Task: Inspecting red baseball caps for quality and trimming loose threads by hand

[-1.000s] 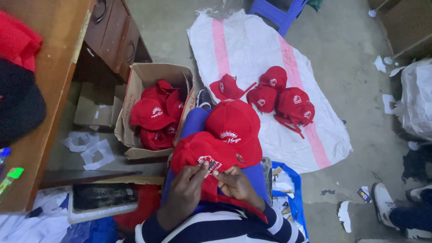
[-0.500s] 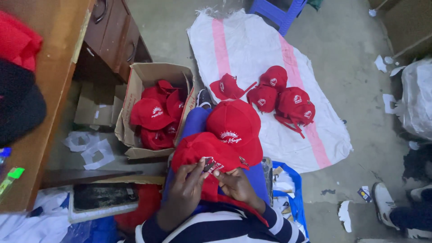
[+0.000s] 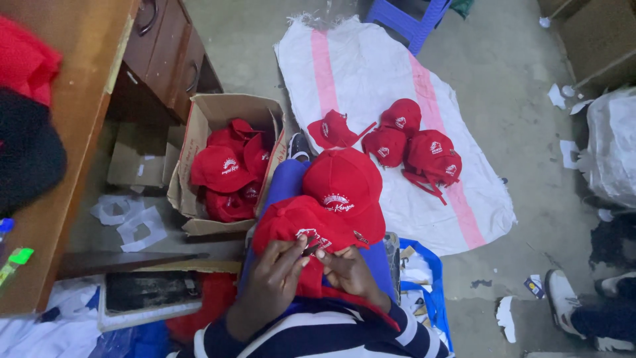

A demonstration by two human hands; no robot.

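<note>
We see two soft red cloth caps stacked on the person's lap, the nearer cap (image 3: 298,229) rounded and slightly crumpled, with a pale stitched emblem on its front panel. The second cap (image 3: 344,185) lies just beyond it, smoother, its dome turned up. The left hand (image 3: 275,282) rests on the near edge of the nearer cap, its fingers (image 3: 295,255) drawn together and pinching a small dark object (image 3: 311,248); the object is too small for us to tell what it is, perhaps a tool or a tag. The right hand (image 3: 348,272) sits just right of it on the same cap, fingers curled and pressed to the fabric beside the emblem. Left of the nearer cap stands an open cardboard box (image 3: 199,126), stiff and creased, holding more red caps. Beyond the nearer cap a woven white sack (image 3: 371,73) with pink stripes lies flat on the concrete floor.
</note>
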